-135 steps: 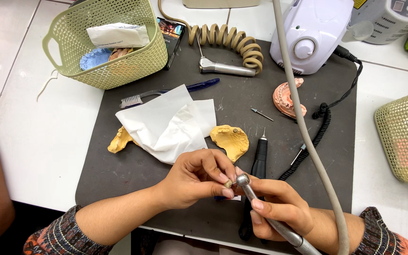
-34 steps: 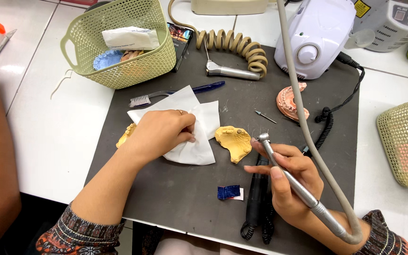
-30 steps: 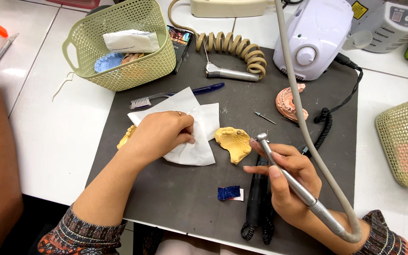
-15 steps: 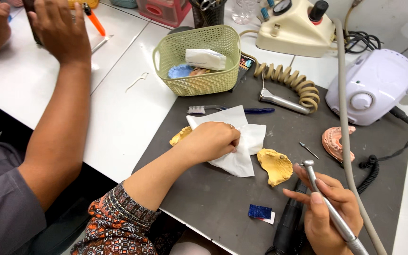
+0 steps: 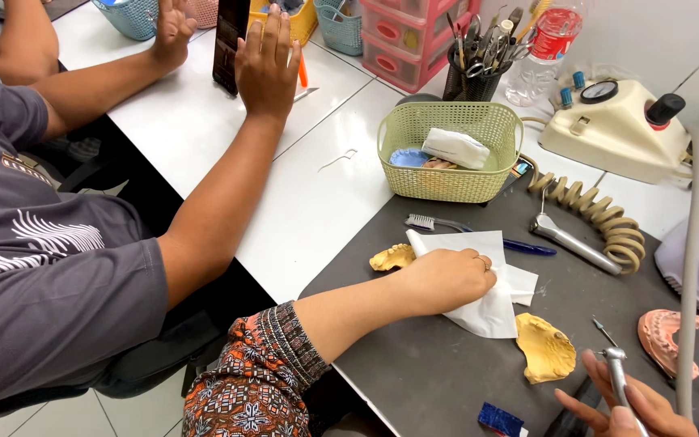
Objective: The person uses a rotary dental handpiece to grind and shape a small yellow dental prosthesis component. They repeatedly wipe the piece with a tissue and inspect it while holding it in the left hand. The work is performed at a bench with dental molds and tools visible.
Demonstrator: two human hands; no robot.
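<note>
My left hand (image 5: 445, 279) lies palm down on a white tissue (image 5: 479, 275) spread over the dark grey mat (image 5: 414, 364), its fingers curled loosely over the paper. Two yellow dental casts lie beside it: one (image 5: 392, 257) peeks out at the tissue's left, another (image 5: 545, 348) lies to the right. At the bottom right edge, my right hand (image 5: 624, 400) holds a metal handpiece (image 5: 618, 374) upright by its shaft, its grey hose (image 5: 689, 283) rising up. A pink cast (image 5: 663, 336) sits near the hose.
A green basket (image 5: 451, 154) holds tissue and a blue dish. A toothbrush (image 5: 438, 223), blue pen (image 5: 527, 247), coiled cord (image 5: 600, 222) and air nozzle lie on the mat. A cream machine (image 5: 612, 129) stands behind. A seated person at left holds a dark phone (image 5: 230, 44) upright.
The camera has swung left, bringing the neighbouring person and the back of the desk into view. My left hand stays on the tissue; my right hand still holds the handpiece.
</note>
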